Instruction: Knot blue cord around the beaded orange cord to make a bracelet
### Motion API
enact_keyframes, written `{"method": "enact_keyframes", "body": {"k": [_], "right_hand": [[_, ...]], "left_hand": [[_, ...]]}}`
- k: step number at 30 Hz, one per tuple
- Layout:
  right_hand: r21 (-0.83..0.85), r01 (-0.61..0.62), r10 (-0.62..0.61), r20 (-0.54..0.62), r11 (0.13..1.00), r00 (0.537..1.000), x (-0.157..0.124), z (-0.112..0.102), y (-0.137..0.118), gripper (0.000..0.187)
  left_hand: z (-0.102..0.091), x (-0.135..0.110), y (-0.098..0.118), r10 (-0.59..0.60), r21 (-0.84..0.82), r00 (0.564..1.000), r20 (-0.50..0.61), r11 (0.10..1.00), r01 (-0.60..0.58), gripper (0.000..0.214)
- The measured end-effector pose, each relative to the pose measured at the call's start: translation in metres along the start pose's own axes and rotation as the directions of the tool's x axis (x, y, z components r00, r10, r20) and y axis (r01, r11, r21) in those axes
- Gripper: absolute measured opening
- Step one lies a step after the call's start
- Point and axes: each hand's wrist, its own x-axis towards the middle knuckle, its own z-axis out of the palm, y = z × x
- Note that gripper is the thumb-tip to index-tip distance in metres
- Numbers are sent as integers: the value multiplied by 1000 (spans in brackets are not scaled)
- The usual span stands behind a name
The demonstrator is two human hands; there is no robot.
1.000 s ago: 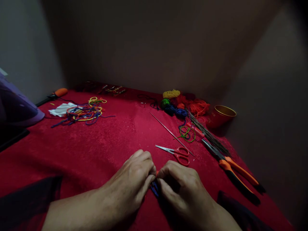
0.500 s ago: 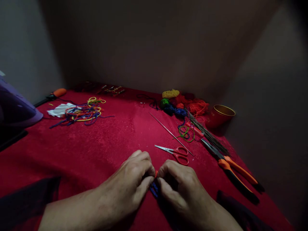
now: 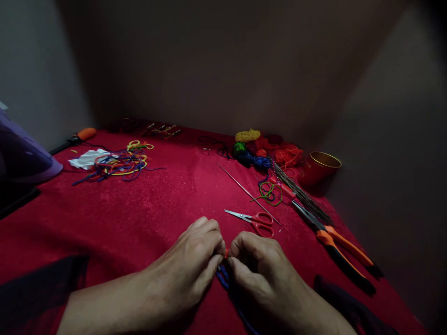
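Observation:
My left hand (image 3: 193, 263) and my right hand (image 3: 258, 267) meet knuckle to knuckle at the near middle of the red cloth (image 3: 157, 209). Both are closed in a pinch on a blue cord (image 3: 222, 275) that shows between them, with an orange bit at the fingertips. The cord trails down toward me under my right wrist. Small red-handled scissors (image 3: 256, 220) lie just beyond my right hand. A long thin metal needle (image 3: 244, 190) lies slantwise behind them.
Orange-handled pliers (image 3: 335, 244) lie at the right edge beside a bundle of thin sticks (image 3: 300, 195). Balls of coloured yarn (image 3: 265, 151) and a red cup (image 3: 319, 168) sit at the back right. A tangle of coloured cords (image 3: 118, 164) and white paper (image 3: 85, 158) lie back left.
The hands have stayed in place, fingers working slightly on the cord; more blue cord shows below my right hand now.

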Motion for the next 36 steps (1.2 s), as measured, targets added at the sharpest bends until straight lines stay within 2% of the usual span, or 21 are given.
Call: {"method": "enact_keyframes", "body": {"k": [4,9,23,36], "right_hand": [[35,50,-51,38,998,998,1,-1,-2,18],[42,10,-8,-55,999,998,4,0,0,18],[-73,81,-87,-90,994,992,3,3,0,18],[-94,45,-52,-65,995,997,1,2,0,15]], "left_hand": [[0,2,0,-16,5,1000,17,1000,16,16],[-2,2,0,-25,17,999,32,1000,25,17],[-1,2,-1,-17,27,1000,18,1000,16,17],[-1,2,0,-13,-8,1000,5,1000,13,16]]}}
